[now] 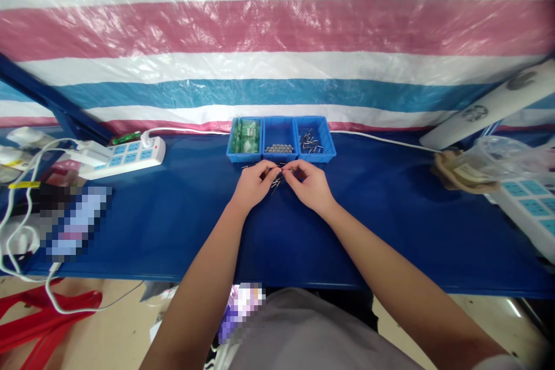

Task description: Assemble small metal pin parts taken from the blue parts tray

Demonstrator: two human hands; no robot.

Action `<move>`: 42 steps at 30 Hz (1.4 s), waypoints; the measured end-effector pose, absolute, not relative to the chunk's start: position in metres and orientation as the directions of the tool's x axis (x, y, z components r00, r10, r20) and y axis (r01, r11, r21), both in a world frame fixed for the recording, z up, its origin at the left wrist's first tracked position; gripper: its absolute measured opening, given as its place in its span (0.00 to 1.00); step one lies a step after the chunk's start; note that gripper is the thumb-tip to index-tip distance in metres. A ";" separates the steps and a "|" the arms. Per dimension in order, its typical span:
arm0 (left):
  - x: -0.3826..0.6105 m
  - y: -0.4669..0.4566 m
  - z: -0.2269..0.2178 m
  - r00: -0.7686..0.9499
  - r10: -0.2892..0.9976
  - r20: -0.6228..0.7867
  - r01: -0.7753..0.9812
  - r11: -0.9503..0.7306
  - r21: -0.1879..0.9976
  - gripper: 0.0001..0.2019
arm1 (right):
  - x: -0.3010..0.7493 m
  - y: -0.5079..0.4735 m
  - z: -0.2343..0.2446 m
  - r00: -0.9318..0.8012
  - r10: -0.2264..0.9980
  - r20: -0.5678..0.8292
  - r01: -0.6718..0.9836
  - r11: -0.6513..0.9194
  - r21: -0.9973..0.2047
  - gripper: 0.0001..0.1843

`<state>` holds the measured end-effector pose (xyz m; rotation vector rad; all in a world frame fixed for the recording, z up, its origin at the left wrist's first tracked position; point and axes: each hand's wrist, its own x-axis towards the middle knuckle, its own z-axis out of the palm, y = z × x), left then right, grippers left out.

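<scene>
My left hand (255, 183) and my right hand (309, 184) meet over the blue table (390, 214), fingertips pinched together on small dark metal pins (277, 178). A few more pins lie loose on the cloth under the fingers. Just beyond the hands stand three joined blue bins: the left bin (245, 137) holds green-and-clear pieces, the middle bin (280, 140) a row of small silver parts, the right bin (313, 140) dark pins. Exactly what each hand pinches is too small to make out.
A white power strip (125, 157) with a plugged cable lies at the left, with more white cables beside it. Another power strip (526, 208) and a clear plastic bag (498, 159) sit at the right. A striped tarp (277, 40) hangs behind. Red plastic furniture (39, 318) stands on the floor, lower left.
</scene>
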<state>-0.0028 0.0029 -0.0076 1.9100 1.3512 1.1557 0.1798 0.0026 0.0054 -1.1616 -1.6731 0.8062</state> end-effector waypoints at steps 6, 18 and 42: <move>-0.001 0.003 -0.007 0.136 0.916 0.376 0.449 -0.396 0.801 0.11 | 0.181 0.003 0.006 -0.171 0.939 0.297 0.362 0.340 -0.868 0.09; -0.001 0.002 -0.006 0.147 0.924 0.352 0.460 -0.379 0.803 0.12 | 0.181 0.003 0.006 -0.212 0.934 0.289 0.418 0.354 -0.837 0.12; -0.001 0.000 -0.004 0.165 0.913 0.373 0.427 -0.407 0.808 0.12 | 0.181 0.002 0.007 -0.184 0.928 0.324 0.379 0.372 -0.847 0.10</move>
